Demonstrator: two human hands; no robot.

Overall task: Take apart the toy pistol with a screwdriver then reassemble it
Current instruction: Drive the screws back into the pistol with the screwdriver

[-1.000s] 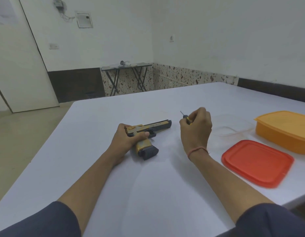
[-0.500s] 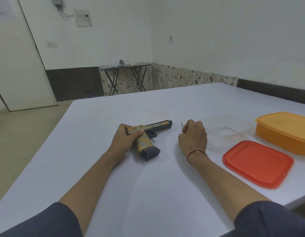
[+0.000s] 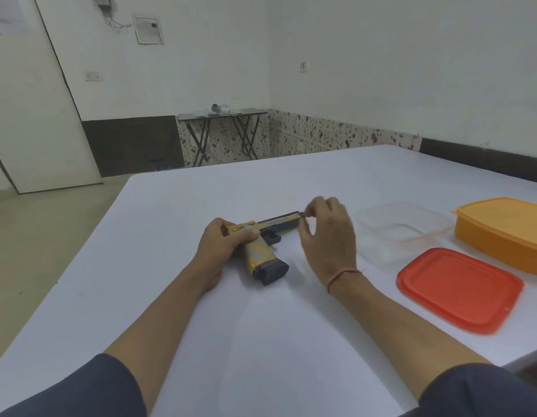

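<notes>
The toy pistol point(image 3: 262, 246), yellow with a dark blue slide and magazine base, lies on its side on the white table point(image 3: 261, 341), muzzle pointing right. My left hand point(image 3: 223, 240) grips its rear end above the grip. My right hand point(image 3: 329, 236) hovers at the muzzle, thumb and forefinger pinching the small screwdriver point(image 3: 304, 214). Only a short dark bit of the tool shows, blurred, right at the muzzle tip.
A clear plastic container point(image 3: 402, 227) stands just right of my right hand. In front of it lies a red lid point(image 3: 459, 288), and a closed orange box point(image 3: 501, 230) sits at the far right. A folding table point(image 3: 222, 115) stands by the far wall.
My right hand has moved up and left from the table to the pistol's muzzle, carrying the screwdriver. My left hand keeps its grip on the pistol.
</notes>
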